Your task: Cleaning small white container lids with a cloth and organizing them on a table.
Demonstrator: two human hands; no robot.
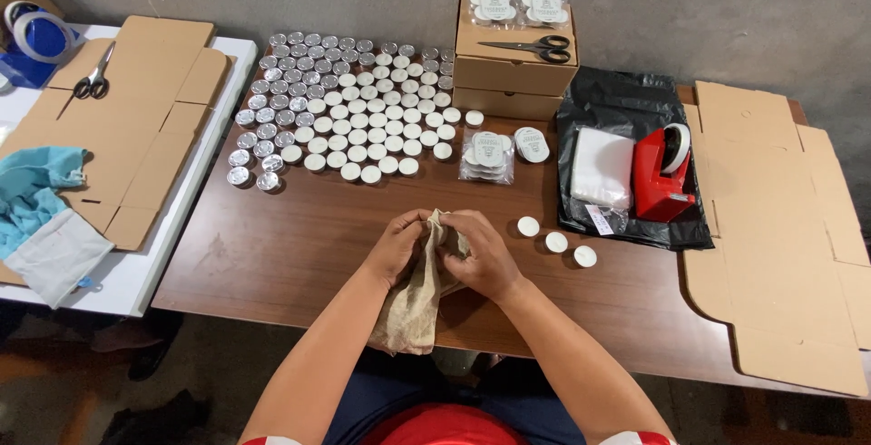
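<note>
Your forearms come up from the bottom edge, bare, and converge toward the middle. Your left hand (397,244) is curled, its fingers bent inward and pinched shut, knuckles facing up. Your right hand (485,253) sits just beside it, almost touching, back of the hand up, fingers closed in a grip. Both wrists are bent slightly inward.

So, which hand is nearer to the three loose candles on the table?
Right. The right hand holds the cloth bag just left of the three loose candles; the left hand grips the bag on its far side, farther from them.
</note>
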